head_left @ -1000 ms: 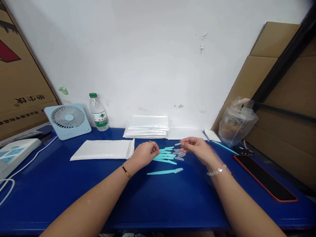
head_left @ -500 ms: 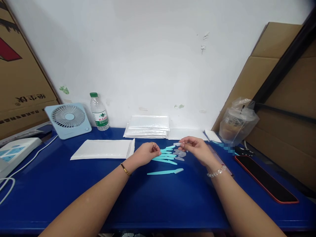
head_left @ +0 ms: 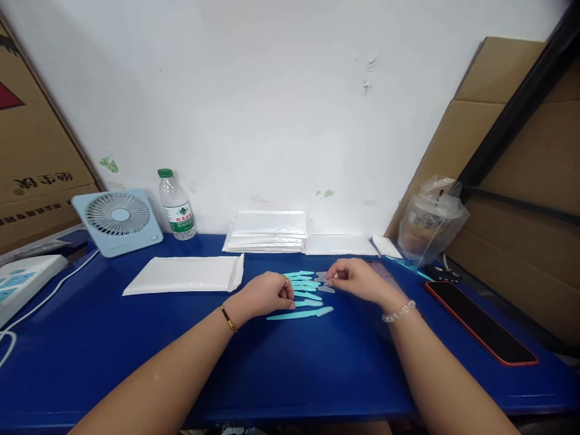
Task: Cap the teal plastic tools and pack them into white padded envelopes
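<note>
Several turquoise plastic razor sticks (head_left: 302, 284) lie in a small heap on the blue table (head_left: 136, 338), with clear grey caps (head_left: 324, 282) at their right ends. One capped stick (head_left: 299, 313) lies apart, nearer me. My left hand (head_left: 266, 293) rests curled at the left ends of the sticks, fingers pinched on one. My right hand (head_left: 357, 280) is curled at the pile of caps, fingertips pinched together on a small clear cap.
A white padded mailer (head_left: 185, 274) lies to the left, a stack of mailers (head_left: 267, 231) at the back. A small fan (head_left: 116, 219), a water bottle (head_left: 176, 205), a bagged cup (head_left: 429, 225) and a phone (head_left: 480, 323) stand around. Cardboard leans on both sides.
Both hands have dropped from just above the table down to the heap. The stick and cap that were held up are now level with the pile.
</note>
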A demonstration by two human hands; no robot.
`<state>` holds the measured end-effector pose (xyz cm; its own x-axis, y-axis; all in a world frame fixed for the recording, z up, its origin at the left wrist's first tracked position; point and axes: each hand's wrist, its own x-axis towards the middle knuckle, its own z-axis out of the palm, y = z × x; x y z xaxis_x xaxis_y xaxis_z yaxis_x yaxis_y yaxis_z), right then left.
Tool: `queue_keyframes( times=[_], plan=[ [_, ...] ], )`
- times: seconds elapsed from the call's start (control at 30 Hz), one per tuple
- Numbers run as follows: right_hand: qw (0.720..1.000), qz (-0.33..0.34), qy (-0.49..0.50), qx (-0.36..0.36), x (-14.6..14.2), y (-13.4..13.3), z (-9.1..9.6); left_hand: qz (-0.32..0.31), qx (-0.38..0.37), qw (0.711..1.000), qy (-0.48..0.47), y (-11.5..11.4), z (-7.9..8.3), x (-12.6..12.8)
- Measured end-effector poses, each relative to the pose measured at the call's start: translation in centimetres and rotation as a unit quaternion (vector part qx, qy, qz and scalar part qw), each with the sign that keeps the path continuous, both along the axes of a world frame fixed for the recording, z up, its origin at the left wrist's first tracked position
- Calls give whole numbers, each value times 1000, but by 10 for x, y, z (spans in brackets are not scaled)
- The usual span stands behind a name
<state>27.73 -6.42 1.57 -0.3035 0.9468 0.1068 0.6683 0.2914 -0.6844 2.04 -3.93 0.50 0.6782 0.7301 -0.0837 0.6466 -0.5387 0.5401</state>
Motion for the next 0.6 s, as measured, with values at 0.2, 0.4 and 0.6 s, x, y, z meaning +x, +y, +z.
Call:
queue_keyframes(
  times=[0.2, 0.4, 0.6],
  plan=[
    [986, 20, -154, 65, -3, 6, -16, 10, 174, 984, 47, 1, 1, 4],
    [995, 17, -87, 36, -3, 2, -9, 26, 156, 987, 38, 2, -1, 5],
    [997, 38, 28, -59, 1, -2, 4, 80, 85, 993, -15, 7, 0, 0]
  ],
)
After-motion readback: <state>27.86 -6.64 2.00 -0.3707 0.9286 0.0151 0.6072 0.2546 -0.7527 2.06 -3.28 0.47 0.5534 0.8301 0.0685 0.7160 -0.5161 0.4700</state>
